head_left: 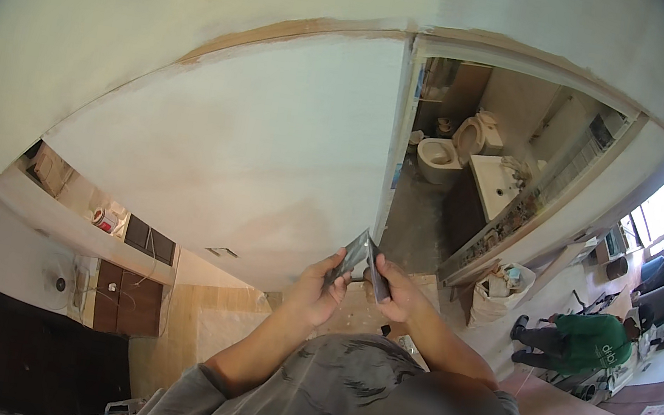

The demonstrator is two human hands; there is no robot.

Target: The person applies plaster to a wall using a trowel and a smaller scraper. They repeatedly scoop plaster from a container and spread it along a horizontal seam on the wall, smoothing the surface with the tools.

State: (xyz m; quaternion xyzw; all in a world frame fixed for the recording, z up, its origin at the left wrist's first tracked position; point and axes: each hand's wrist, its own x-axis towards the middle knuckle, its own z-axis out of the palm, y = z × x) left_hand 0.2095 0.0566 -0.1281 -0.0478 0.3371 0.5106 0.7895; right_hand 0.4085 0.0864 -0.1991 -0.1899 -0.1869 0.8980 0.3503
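In front of my chest, my left hand (pixel 312 292) is closed round a thin grey scraper (pixel 350 259), a flat blade that slants up to the right. My right hand (pixel 398 293) grips a second, darker flat scraper (pixel 377 280). The two blades meet or nearly meet at their upper tips; whether they touch I cannot tell. My fingers cover the lower part of each. Beyond them stands a pale wall panel (pixel 257 136) with patchy, smeared filler on its surface.
A doorway at the right opens onto a toilet (pixel 440 157) and washbasin (pixel 493 189). Beside it stands a white sack (pixel 501 295) of rubble. Farther right, a person in a green top (pixel 591 342) bends over near a pinkish board (pixel 559 413). A dark cabinet (pixel 40 353) is at lower left.
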